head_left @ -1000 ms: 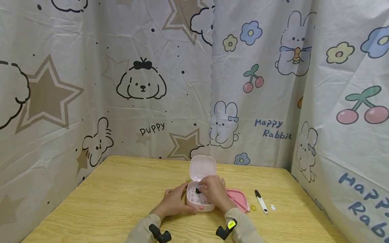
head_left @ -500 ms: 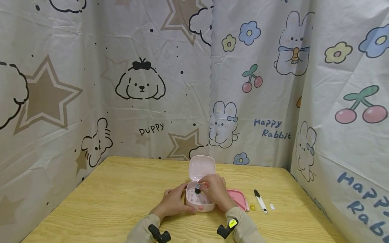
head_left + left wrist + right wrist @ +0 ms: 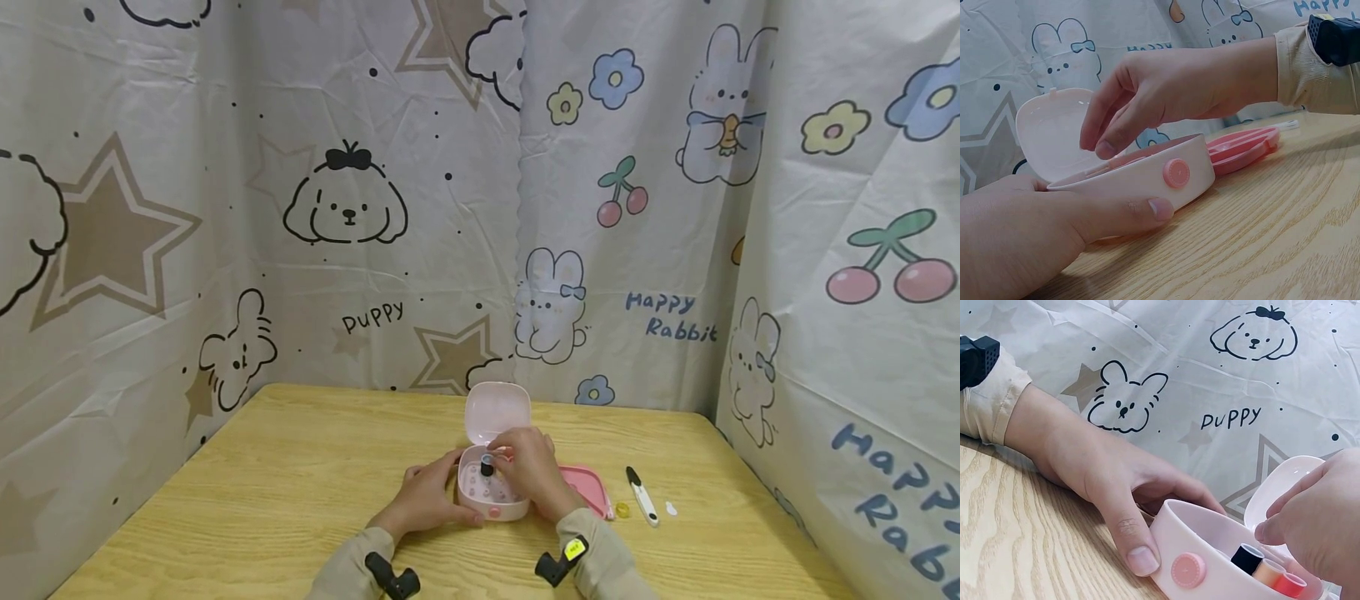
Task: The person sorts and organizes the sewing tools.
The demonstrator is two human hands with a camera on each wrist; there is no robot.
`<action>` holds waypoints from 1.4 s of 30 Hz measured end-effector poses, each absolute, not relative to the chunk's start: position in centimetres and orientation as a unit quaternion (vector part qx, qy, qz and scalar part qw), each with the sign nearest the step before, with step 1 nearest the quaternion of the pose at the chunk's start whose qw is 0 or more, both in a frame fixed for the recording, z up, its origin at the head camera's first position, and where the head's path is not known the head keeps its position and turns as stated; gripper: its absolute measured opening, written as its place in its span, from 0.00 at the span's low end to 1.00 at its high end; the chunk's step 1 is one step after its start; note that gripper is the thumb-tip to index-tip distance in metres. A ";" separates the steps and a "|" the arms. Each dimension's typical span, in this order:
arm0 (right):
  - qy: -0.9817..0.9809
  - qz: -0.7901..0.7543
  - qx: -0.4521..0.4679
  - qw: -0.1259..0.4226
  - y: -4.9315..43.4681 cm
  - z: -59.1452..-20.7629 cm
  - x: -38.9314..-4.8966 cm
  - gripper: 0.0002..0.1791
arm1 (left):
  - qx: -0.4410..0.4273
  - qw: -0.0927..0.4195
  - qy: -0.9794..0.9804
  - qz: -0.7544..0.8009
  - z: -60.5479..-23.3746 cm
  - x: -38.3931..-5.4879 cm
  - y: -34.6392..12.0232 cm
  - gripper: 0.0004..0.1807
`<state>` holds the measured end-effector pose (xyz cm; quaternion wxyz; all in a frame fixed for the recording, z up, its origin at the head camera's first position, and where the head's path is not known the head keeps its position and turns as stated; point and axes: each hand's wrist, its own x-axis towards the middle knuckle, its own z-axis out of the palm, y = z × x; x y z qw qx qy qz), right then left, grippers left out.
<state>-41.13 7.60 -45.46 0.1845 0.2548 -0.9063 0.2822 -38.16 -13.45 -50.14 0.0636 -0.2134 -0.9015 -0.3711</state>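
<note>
My left hand [image 3: 423, 502] grips a pale pink sewing box [image 3: 1141, 190] by its left side, thumb on the front wall near a round pink button [image 3: 1189, 570]. The box's rounded lid [image 3: 498, 412] stands raised at the back. Inside, a black thread spool [image 3: 1248, 558], an orange spool [image 3: 1269, 573] and a red spool [image 3: 1291, 585] stand in a row, and small pegs dot the floor. My right hand [image 3: 531, 471] hovers over the box with loosely bent fingers, fingertips just above the black spool. Nothing shows between its thumb and fingers [image 3: 1091, 134].
A deeper pink tray [image 3: 588, 490] lies right of the box, partly behind my right forearm. Farther right are a small yellow round item [image 3: 622, 509], a black-and-white slim tool [image 3: 642, 497] and a small white piece [image 3: 671, 508]. Patterned curtains [image 3: 330, 350] border the wooden table [image 3: 300, 450].
My right fingers have drawn slightly up and back from the black spool, which now stands in plainer view. My left hand keeps its grip on the box.
</note>
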 end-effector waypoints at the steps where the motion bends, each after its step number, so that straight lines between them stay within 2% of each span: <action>1: -0.906 0.284 0.254 0.184 7.6 -45.4 -41.1 0.04 | -0.213 0.063 -0.902 -0.371 -50.1 -38.2 -13.4 0.63; 14: -0.893 0.281 0.270 0.227 8.3 -45.1 -41.4 0.06 | -0.218 0.072 -0.902 -0.367 -50.3 -38.3 -13.5 0.63; 35: -0.882 0.303 0.270 0.239 8.7 -44.8 -41.6 0.08 | -0.220 0.076 -0.900 -0.369 -50.0 -38.0 -13.5 0.63; 42: -0.888 0.334 0.237 0.210 9.1 -44.6 -41.6 0.09 | -0.220 0.075 -0.896 -0.377 -50.0 -38.0 -13.4 0.63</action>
